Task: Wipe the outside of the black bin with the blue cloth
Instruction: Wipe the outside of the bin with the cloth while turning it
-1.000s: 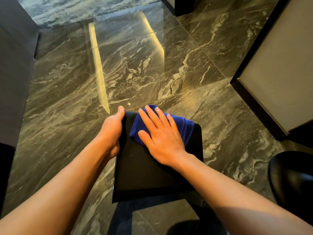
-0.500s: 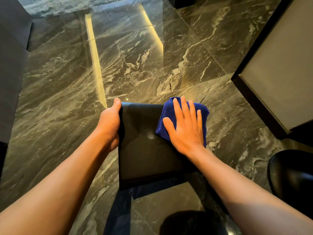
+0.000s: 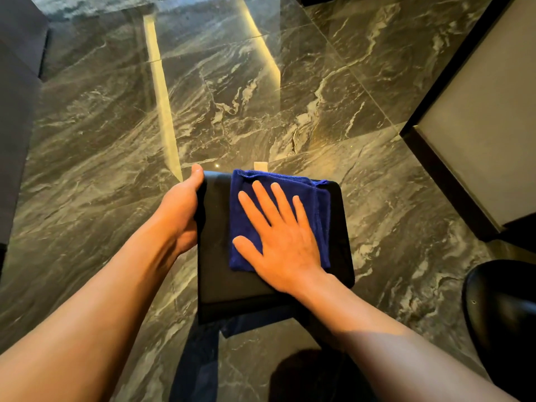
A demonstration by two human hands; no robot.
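Note:
The black bin (image 3: pixel 216 271) lies on its side on the marble floor, one broad flat face turned up. My left hand (image 3: pixel 181 210) grips its left edge, thumb along the upper corner and fingers hidden behind the side. A folded blue cloth (image 3: pixel 249 198) rests on the upper face. My right hand (image 3: pixel 282 242) presses flat on the cloth with fingers spread, covering its lower right part. A small pale tag sticks out at the cloth's far edge.
The dark veined marble floor (image 3: pixel 261 97) shines with two bright light streaks. A grey panel with a black frame (image 3: pixel 478 134) stands at the right. A round black object (image 3: pixel 504 317) sits at the lower right. Dark furniture (image 3: pixel 14 111) lines the left edge.
My right hand slid the cloth from the bin's left part out to its right edge, then back toward the middle and nearer me. My left hand kept its grip on the left edge.

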